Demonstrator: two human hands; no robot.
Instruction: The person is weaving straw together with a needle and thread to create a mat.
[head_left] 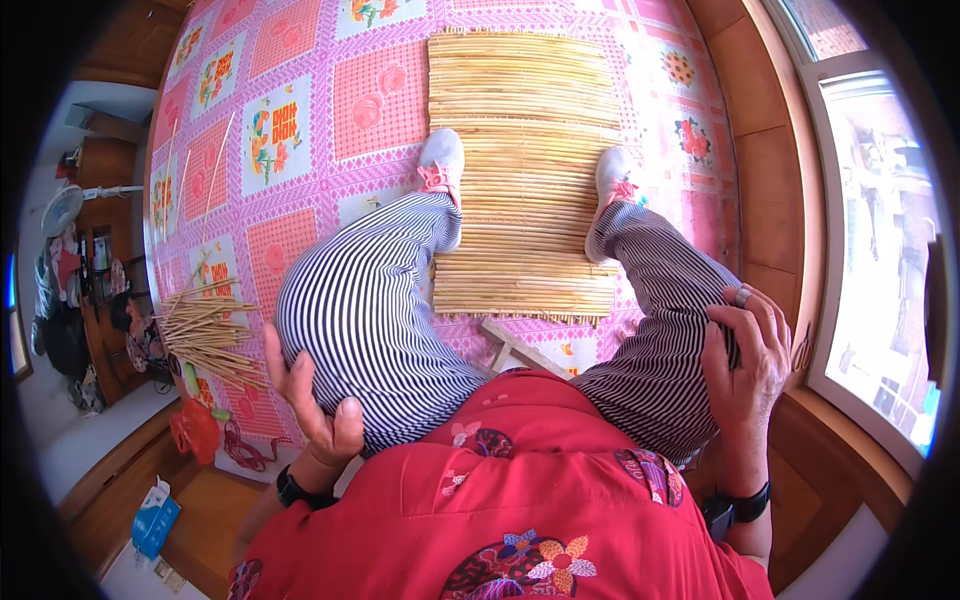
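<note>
My left hand [315,405] is beside my left knee, fingers apart and loosely bent, palm holding nothing. My right hand [745,355], with a ring, rests on my right thigh, fingers curved and empty. Between my shoes, a mat of narrow pale sticks [520,90] lies on a pink-and-white patterned covering [280,150]; both feet are at its sides. A wooden piece [505,340] lies beyond my lap, partly hidden. At the left lies a pile of loose sticks [200,340], with some longer single ones above it.
A bright window [870,250] and wooden ledge [760,180] border the right. At the left are a person in floral clothing [140,340], a white fan [65,210], a red bag [190,435], red cord [255,450] and a blue box [155,520].
</note>
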